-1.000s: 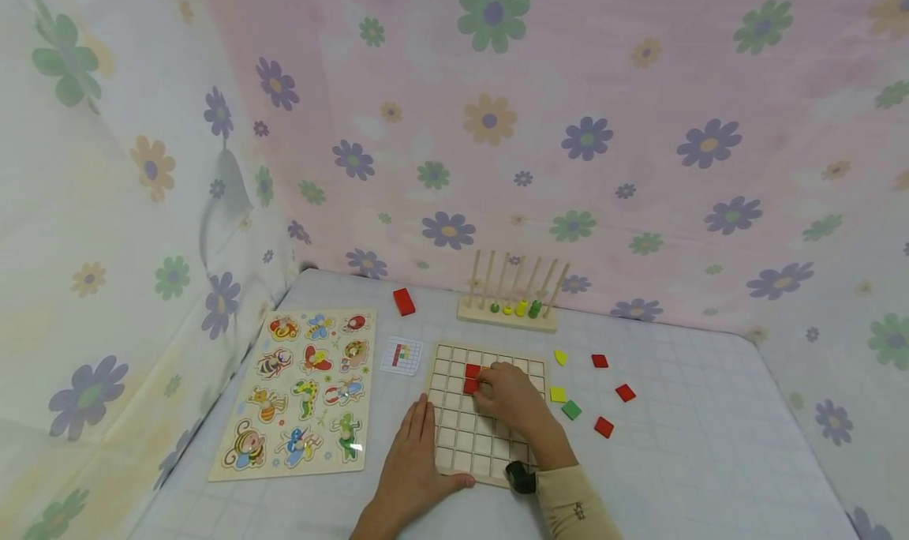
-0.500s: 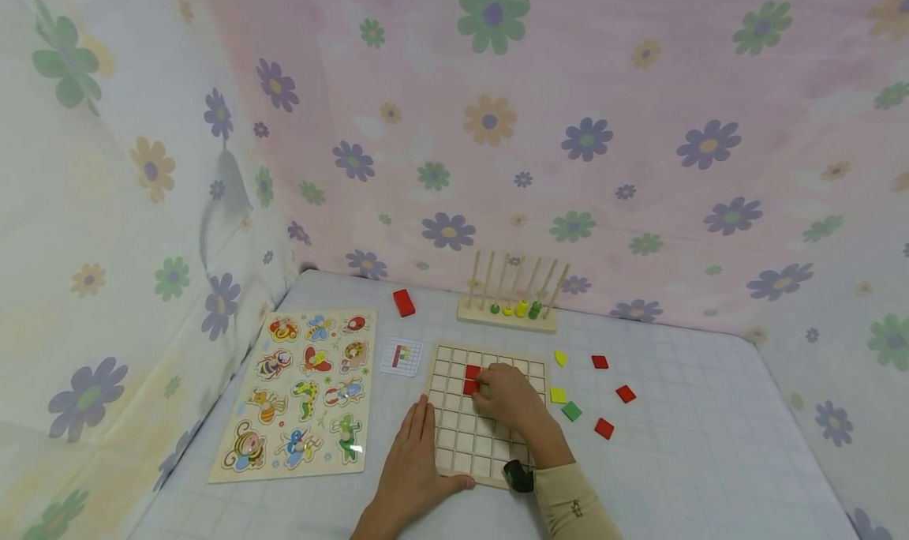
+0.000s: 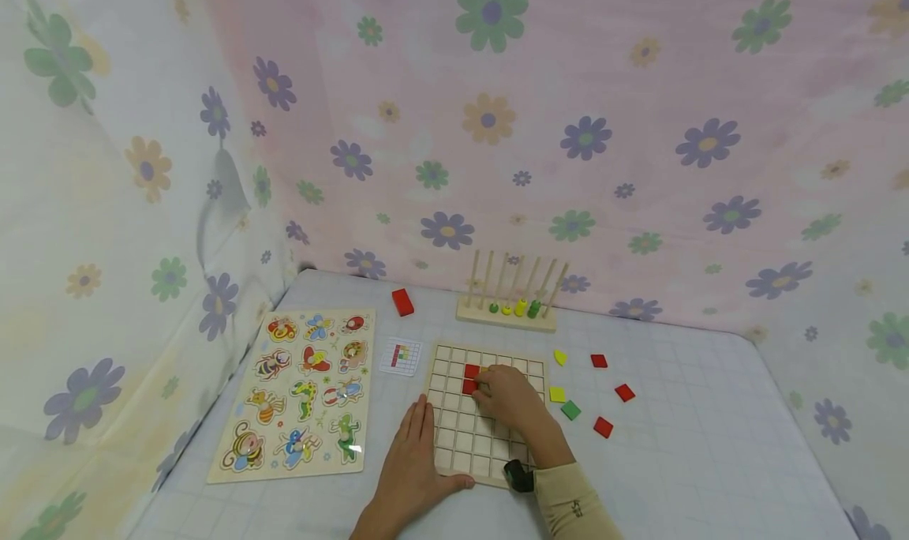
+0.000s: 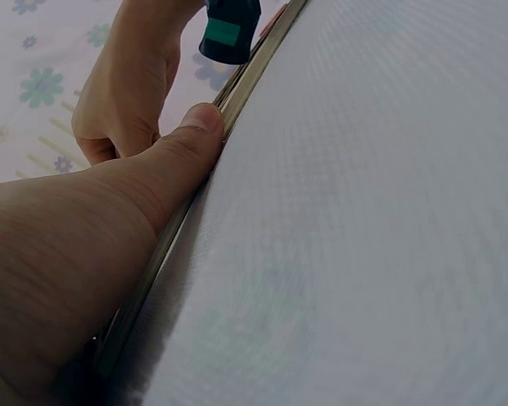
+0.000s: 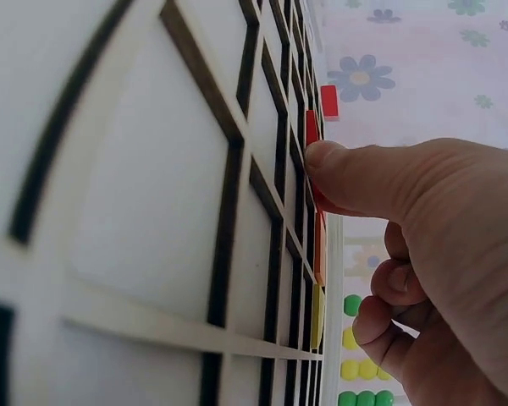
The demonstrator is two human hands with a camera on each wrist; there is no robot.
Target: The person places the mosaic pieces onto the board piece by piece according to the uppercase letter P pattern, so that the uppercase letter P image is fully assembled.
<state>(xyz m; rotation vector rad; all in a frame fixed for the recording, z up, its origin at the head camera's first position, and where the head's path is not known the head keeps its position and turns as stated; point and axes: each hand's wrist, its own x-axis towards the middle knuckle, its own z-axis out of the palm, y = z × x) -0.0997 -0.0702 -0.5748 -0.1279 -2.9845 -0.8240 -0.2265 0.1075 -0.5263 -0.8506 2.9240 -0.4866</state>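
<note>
A wooden grid board [image 3: 454,437] lies in the middle of the table. My left hand [image 3: 415,465] steadies its near left corner, fingers along the left side and thumb [image 4: 205,118] on the front edge. My right hand [image 3: 513,402] is bent over the board's upper part. Its thumb [image 5: 343,169] meets a red tile [image 5: 312,127] in the right wrist view; the index fingertip is hidden. Two red tiles [image 3: 471,378] show in the grid beside these fingers. An orange tile [image 5: 320,245] and a yellow tile [image 5: 316,315] sit farther along the grid.
Loose red, yellow and green tiles, including a green one [image 3: 571,410], lie right of the board. A pattern card [image 3: 401,356], an insect puzzle [image 3: 294,394] and a red block [image 3: 402,302] are left. A bead rack [image 3: 506,315] stands behind.
Both hands keep nearly the same places. The whole head view shifts very slightly; tiles and board look unmoved.
</note>
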